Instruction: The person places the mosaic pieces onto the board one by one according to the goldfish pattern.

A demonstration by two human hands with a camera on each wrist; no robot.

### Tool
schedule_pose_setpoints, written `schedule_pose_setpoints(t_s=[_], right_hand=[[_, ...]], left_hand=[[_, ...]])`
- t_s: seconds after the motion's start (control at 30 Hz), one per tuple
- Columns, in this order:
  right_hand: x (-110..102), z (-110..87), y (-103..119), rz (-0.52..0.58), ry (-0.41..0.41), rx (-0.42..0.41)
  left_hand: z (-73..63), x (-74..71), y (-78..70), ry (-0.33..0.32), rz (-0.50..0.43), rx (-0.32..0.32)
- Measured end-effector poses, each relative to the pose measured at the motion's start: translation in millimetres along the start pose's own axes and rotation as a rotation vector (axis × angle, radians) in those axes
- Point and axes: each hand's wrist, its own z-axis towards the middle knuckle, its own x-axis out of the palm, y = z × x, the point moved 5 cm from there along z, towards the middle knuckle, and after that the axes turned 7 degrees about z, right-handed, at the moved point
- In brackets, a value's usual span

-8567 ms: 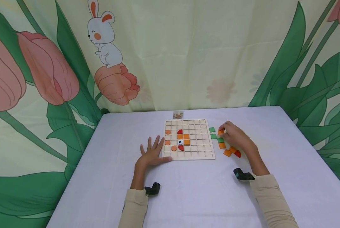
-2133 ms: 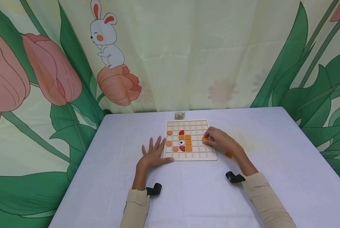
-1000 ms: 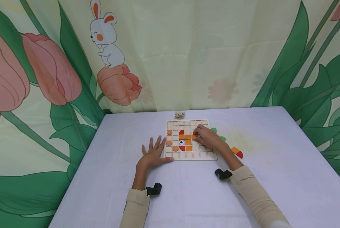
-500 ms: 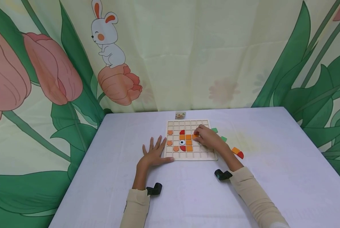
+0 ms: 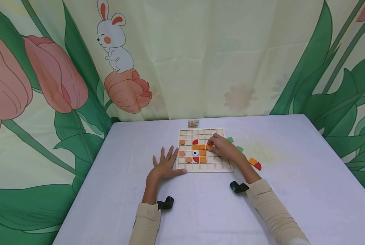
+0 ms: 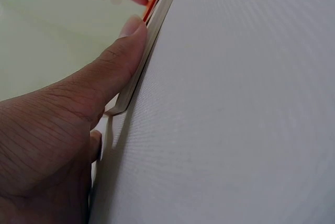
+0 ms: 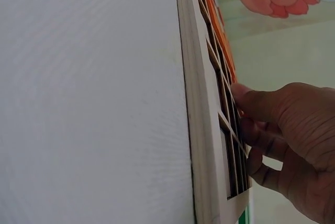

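Note:
My left hand [image 5: 164, 168] lies with spread fingers on the table, its thumb on the near left corner of a wooden grid board [image 5: 222, 166]; the left wrist view shows the thumb [image 6: 128, 43] at the edge. My right hand [image 5: 223, 147] reaches over the board. Its thumb and fingers pinch an orange square tile [image 5: 209, 147] at a cell beside other orange tiles [image 5: 202, 153]. Also in the grid are orange discs [image 5: 182, 142], two red quarter-round pieces [image 5: 196, 159] and an eye disc [image 5: 195, 153]. In the right wrist view the right hand's fingers [image 7: 261, 140] are curled at the grid.
Right of the board lie green tiles [image 5: 230, 139], partly behind the right hand and arm, and a loose orange tile [image 5: 252, 161] touching a red quarter-round piece [image 5: 258, 166]. A small patterned card [image 5: 193, 124] lies behind the board. A printed curtain [image 5: 182, 68] hangs behind the table.
My right hand has moved left from the loose pieces onto the board with an orange tile. Another orange tile has joined the grid's lower row. The left hand stays; nearly still this last second.

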Motion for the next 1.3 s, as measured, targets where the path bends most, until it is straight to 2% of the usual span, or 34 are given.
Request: schedule_pose_setpoints(t_s=[0.77,1.0,1.3], right_hand=[[-5,-10.2,3,-0.004,-0.033,-0.028],[-15,-24.0,2,-0.001,-0.062,-0.011],[-34,-46.1,-5,0.04,-0.075,-0.047]], left_hand=[[1.3,0.9,1.1,0.003,0.003,-0.002],[-0.3,-1.1,-1.7,0.009,-0.011,0.004],[0.7,1.6,0.9,0.014,0.003,-0.002]])
